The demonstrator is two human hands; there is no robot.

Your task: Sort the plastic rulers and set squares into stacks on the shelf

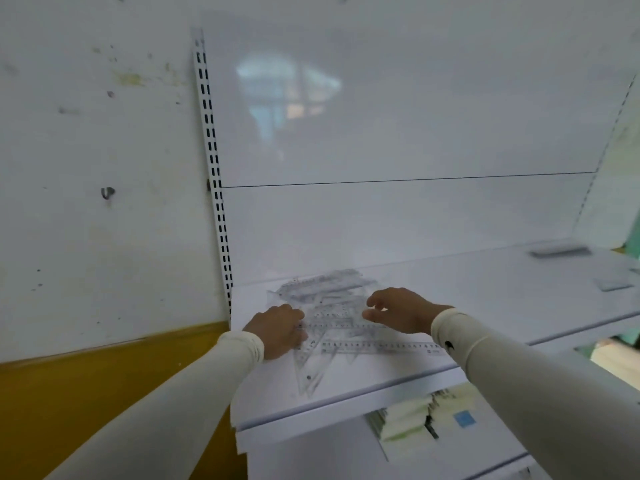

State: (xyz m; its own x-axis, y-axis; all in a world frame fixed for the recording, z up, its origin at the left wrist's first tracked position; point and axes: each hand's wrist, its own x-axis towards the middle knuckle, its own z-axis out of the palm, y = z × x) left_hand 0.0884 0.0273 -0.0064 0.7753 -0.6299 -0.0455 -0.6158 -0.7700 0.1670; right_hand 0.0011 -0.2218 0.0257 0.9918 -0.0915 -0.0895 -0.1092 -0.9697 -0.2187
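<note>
The clear rulers and set squares lie in a jumbled pile (329,317) at centre frame, on the shelf (485,299). My left hand (277,332) rests on the pile's left edge; whether it pinches anything I cannot tell. My right hand (398,311) hovers, fingers loosely curled, holding nothing. The pieces look light, stiff and slippery, so I'd pinch one by an overhanging edge. There is open shelf to the right, where two stacks (561,251) sit upper right; the front lip is close.
</note>
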